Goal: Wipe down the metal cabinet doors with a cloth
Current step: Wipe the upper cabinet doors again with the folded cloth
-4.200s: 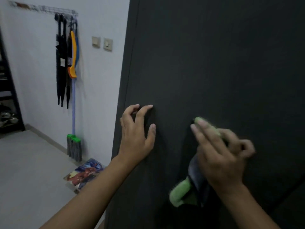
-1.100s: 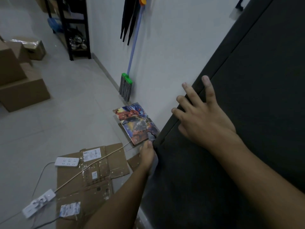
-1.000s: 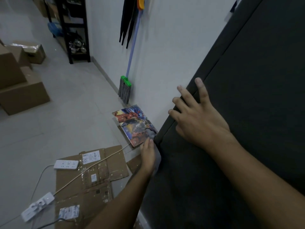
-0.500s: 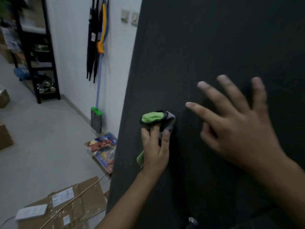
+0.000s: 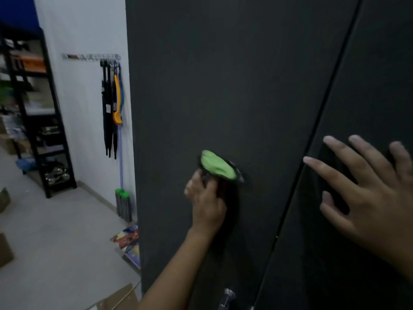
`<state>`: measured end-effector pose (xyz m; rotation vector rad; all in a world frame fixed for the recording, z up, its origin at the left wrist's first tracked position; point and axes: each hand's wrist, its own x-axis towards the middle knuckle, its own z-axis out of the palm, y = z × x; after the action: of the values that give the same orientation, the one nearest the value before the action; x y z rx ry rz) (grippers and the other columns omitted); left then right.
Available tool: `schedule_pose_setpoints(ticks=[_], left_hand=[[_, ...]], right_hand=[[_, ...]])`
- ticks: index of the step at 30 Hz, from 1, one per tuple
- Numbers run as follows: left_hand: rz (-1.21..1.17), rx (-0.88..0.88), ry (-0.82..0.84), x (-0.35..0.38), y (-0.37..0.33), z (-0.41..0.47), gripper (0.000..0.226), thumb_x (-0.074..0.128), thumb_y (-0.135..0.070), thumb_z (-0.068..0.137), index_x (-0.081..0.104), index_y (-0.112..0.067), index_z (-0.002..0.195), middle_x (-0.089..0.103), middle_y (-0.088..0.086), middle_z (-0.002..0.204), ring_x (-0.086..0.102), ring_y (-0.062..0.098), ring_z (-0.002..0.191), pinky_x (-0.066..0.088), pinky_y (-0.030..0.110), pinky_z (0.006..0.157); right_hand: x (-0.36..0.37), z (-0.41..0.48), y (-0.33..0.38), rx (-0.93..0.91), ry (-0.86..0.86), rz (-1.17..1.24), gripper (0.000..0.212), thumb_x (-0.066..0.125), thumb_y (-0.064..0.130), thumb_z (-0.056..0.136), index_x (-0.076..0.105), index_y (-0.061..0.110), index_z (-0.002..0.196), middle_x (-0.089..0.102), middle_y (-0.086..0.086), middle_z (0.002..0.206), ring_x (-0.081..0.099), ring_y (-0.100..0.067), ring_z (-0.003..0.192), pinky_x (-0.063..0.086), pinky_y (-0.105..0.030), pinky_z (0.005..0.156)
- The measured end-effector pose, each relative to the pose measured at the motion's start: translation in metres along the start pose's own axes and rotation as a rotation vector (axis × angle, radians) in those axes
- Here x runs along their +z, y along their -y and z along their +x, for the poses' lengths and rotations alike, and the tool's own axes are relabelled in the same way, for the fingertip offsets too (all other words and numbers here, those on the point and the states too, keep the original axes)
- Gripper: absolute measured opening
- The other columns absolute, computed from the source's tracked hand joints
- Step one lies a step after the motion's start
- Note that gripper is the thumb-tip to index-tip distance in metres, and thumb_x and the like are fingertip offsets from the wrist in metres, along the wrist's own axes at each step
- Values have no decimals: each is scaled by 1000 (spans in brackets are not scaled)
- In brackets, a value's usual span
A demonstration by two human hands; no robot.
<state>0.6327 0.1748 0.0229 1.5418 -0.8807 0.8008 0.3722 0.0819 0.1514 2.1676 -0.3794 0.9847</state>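
2 risks: the green cloth (image 5: 216, 165) clutched in our left hand (image 5: 206, 204) may skip patches, and our splayed, empty right hand (image 5: 366, 198) may smudge its cabinet door (image 5: 384, 74).

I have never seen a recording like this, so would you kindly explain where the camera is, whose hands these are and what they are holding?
There is no machine here: a person wears one wide-angle camera on the head, looking forward and down, so you see their own two bare hands. The left hand grips a green cloth and presses it against the dark cabinet door. The right hand rests, fingers spread, on the neighbouring door and holds nothing. A shiny handle shows at the bottom edge. A mop hangs on the wall beside.
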Motion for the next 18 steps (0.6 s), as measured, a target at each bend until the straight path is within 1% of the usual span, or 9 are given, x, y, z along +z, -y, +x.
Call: schedule_pose_setpoints(ticks=[2,4,7,10,11,13,15,16,18], left_hand=[[10,-231,-82,-5,15,32,51,36,-20,80,47,-15,129,32,23,144,33,36,120,25,49,107],[-22,-388,-96,-11,35,54,58,31,-22,83,49,-1,134,32,29,149,31,45,130,19,50,113],[-36,-540,-110,-15,71,57,59,28,-24,90,45,6,137,36,29,148,35,48,128,21,46,111],[-24,-786,-125,-18,105,36,44,37,-16,101,42,8,137,37,31,146,36,46,131,20,39,108],[-18,-890,-123,-20,116,28,40,39,-16,103,43,7,136,38,30,146,36,45,133,20,41,109],[-8,-1068,-113,-26,130,16,41,39,-23,106,43,4,136,37,28,148,36,44,135,22,47,112],[-7,-1114,-109,-29,130,12,43,39,-27,106,42,2,138,36,26,149,36,44,135,25,48,113],[4,-1075,-111,-30,123,14,44,39,-27,106,43,1,139,37,26,148,37,44,134,26,48,112],[33,-903,-126,-32,106,24,43,40,-27,105,47,-1,139,43,25,142,41,42,130,31,44,107]], right_hand=[[-2,-1,-4,8,4,24,63,46,35,85,54,20,146,32,-12,163,30,-37,148,9,-63,119],[1,1,2,10,3,27,65,44,37,84,54,20,146,31,-12,163,28,-37,149,5,-64,119],[12,6,22,-15,6,13,66,45,38,83,54,21,146,29,-12,164,24,-37,151,0,-68,118],[25,11,39,-29,14,7,67,46,40,83,52,24,148,26,-12,165,19,-40,152,-1,-72,116],[29,13,43,-28,9,2,67,47,40,83,51,24,148,24,-12,166,17,-41,153,-1,-72,116],[34,13,47,-27,-4,-7,68,48,39,83,49,24,149,22,-12,167,14,-42,153,-2,-72,116],[37,12,48,-33,-15,-12,68,49,39,83,49,24,149,21,-12,167,13,-42,154,-1,-72,116],[38,12,48,-39,-17,-14,68,50,39,82,50,25,149,21,-12,167,13,-41,154,-1,-71,117],[39,12,47,-47,-17,-14,67,53,38,81,52,25,147,22,-12,166,15,-41,153,0,-70,117]])
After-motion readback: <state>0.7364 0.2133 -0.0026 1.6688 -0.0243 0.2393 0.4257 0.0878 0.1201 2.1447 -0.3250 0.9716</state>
